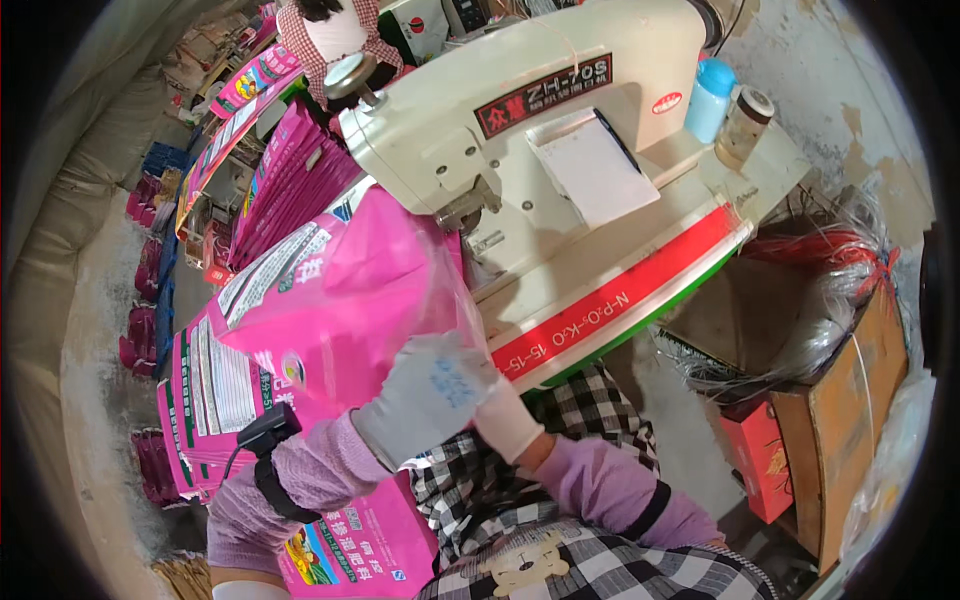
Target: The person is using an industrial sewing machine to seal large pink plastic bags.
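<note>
A pink printed plastic sack (375,290), partly see-through at its upper edge, stretches from the sewing machine's head (470,205) down to my hands. My left hand (425,395), in a grey-white glove with blue marks, is closed on the sack's near right edge. Against it rests my right hand (508,418), in a white glove; its fingers are hidden behind the left hand and the sack. More pink sacks (365,540) lie flat under my left forearm and over my lap. The cream sewing machine (580,80) stands over its worktop beyond my hands.
A blue bottle (710,100) and a brown-tinted jar (746,128) stand on the worktop, near an open white box (595,165). Bundled clear strands (850,285) hang over a carton (840,420) at right. Upright pink sacks (290,185) and another person (335,45) are beyond.
</note>
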A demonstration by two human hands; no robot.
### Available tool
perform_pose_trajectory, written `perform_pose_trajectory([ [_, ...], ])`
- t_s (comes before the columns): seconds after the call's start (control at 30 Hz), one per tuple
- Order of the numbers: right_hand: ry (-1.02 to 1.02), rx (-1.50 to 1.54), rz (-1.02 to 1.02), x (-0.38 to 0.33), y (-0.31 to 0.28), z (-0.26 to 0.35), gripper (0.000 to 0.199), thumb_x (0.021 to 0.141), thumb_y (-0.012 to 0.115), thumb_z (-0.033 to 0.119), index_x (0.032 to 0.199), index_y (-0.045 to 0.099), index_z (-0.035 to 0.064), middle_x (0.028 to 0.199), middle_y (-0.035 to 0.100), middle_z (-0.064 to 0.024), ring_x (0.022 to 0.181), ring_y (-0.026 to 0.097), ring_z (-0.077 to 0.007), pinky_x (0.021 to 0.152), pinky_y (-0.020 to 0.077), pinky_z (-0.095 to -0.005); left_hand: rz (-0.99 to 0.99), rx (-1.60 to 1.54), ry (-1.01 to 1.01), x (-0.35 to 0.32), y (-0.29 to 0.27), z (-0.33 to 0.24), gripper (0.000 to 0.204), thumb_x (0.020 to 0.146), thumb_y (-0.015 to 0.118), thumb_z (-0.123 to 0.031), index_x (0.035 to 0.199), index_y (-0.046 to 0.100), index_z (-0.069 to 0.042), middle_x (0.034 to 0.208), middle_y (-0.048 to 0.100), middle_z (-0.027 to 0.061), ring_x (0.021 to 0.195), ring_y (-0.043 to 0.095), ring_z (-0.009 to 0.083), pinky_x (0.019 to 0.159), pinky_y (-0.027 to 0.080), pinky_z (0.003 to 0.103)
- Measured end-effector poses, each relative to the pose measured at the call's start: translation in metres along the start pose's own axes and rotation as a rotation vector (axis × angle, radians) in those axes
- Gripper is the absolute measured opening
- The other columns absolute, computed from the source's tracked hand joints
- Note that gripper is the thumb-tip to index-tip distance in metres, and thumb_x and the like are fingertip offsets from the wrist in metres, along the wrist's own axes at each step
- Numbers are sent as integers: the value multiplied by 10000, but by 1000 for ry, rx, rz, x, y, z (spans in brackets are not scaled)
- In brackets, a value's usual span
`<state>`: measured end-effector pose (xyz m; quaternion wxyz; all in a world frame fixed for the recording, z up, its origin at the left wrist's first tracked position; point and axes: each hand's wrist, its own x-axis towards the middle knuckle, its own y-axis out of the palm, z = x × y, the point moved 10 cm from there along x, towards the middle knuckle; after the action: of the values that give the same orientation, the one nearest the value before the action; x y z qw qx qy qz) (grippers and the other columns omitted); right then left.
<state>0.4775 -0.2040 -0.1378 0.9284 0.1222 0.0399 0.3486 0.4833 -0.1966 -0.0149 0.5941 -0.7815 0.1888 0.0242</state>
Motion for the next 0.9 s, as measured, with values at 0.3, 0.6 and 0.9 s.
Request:
perform_pose_trajectory([
  [0.3,15,-142,-83,-7,-27,18,647,834,566,125,1454,383,109,995,649,-273,869,670,-405,759,530,-431,643,198,-24,-26,67,-8,134,823,639,-181,894,643,-68,707,674,69,680,710,273,595,546,430],
  [0.6,70,-879,-22,16,-45,28,727,802,575,111,1492,351,161,764,676,-166,685,666,-344,603,512,-476,585,825,373,-1,-48,7,40,778,659,-186,744,678,-175,655,638,-10,735,643,155,833,463,332],
  [0.9,288,-1310,89,159,-18,-24,668,936,447,132,1541,174,61,972,722,-134,859,708,-298,720,568,-409,737,-292,318,22,42,-29,423,898,589,-435,900,693,-25,842,664,178,784,664,336,671,522,448],
])
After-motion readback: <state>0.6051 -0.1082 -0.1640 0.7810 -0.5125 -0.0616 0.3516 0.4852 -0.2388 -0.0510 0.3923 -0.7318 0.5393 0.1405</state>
